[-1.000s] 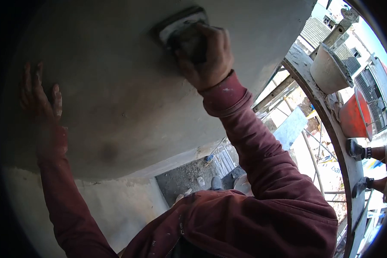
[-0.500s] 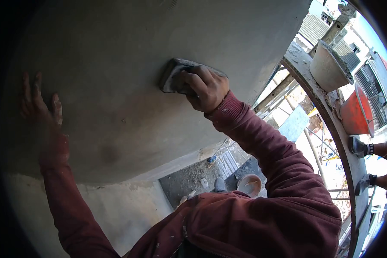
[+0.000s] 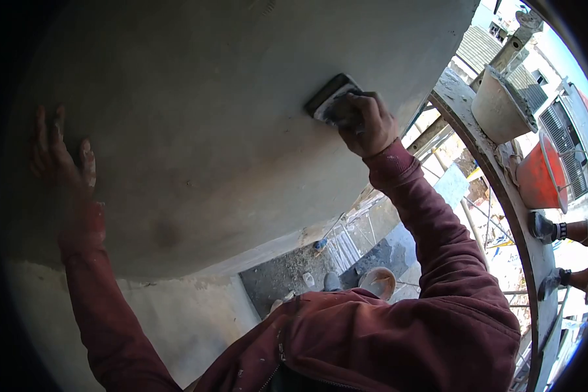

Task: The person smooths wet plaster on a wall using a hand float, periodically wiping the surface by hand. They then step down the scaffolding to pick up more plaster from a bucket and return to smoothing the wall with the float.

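Observation:
A grey plastered wall (image 3: 228,130) fills most of the head view. My right hand (image 3: 374,124) grips a dark-edged plastering float (image 3: 336,101), which lies against the plaster near the wall's right side. The fingers wrap round the back of the float and hide part of its handle. At the far left, my left hand (image 3: 62,153) rests on the same wall with its fingers spread and holds nothing. Pale smears of plaster mark its fingers.
On the right, a plank (image 3: 483,147) bears a whitish bucket (image 3: 500,104) of grey mix and an orange bucket (image 3: 542,173). Another person's feet (image 3: 549,225) stand there too. Far below lie a round basin (image 3: 377,283) and rubble (image 3: 297,268).
My right hand has slid the float to the right and slightly upward across the wall, turning it a little. My left hand has stayed in place.

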{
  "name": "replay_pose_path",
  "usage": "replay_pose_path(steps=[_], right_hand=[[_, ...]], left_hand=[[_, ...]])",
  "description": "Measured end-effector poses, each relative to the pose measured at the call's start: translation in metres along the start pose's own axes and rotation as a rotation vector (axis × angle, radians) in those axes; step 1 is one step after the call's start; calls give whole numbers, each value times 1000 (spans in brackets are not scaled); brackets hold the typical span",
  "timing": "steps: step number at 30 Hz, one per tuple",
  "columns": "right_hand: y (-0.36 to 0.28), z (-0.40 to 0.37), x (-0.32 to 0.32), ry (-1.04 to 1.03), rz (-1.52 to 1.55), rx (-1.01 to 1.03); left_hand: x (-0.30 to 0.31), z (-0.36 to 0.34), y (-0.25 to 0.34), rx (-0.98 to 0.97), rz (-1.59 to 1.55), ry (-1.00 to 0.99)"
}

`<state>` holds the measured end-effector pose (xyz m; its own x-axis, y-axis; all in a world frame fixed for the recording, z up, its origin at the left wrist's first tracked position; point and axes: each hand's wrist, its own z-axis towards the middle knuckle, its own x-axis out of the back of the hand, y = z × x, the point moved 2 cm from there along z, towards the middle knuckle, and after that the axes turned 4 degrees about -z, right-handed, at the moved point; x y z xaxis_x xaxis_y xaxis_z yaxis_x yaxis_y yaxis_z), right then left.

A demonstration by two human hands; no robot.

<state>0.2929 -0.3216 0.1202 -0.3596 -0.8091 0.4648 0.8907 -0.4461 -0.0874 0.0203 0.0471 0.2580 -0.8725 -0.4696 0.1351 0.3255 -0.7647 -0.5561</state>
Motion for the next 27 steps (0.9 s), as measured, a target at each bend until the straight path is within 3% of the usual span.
replay_pose_path(steps=[2,6,9,10,12,14,18,22,25,27], right_hand=[[25,29,15,327,93,-67],[-27,62,11,385,137,-81],[-28,-15,-21,-40,34,77],[-8,-56,-30,-173,-24,142],[31,-141,-18,-447,-58,-221],[40,-218,16,-495,-153,-593],[-10,-334,97,-816,-183,-1102],[-26,-426,135,-924,-136,-1273],[-26,-445,152,-942,-159,-1333],[-23,-437,163,-857,-200,-1362]], left_hand=[[2,1,3,-18,44,-48],[1,-1,1,-12,45,-62],[-1,-4,-3,-38,-49,22],[0,-4,-3,-1,-20,-41],[1,-2,-2,25,23,-78],[0,3,5,30,-60,-3],[2,2,9,99,-100,-55],[-1,-1,12,104,-194,-56],[-4,8,41,192,-183,7],[-9,14,80,139,-143,-161]])
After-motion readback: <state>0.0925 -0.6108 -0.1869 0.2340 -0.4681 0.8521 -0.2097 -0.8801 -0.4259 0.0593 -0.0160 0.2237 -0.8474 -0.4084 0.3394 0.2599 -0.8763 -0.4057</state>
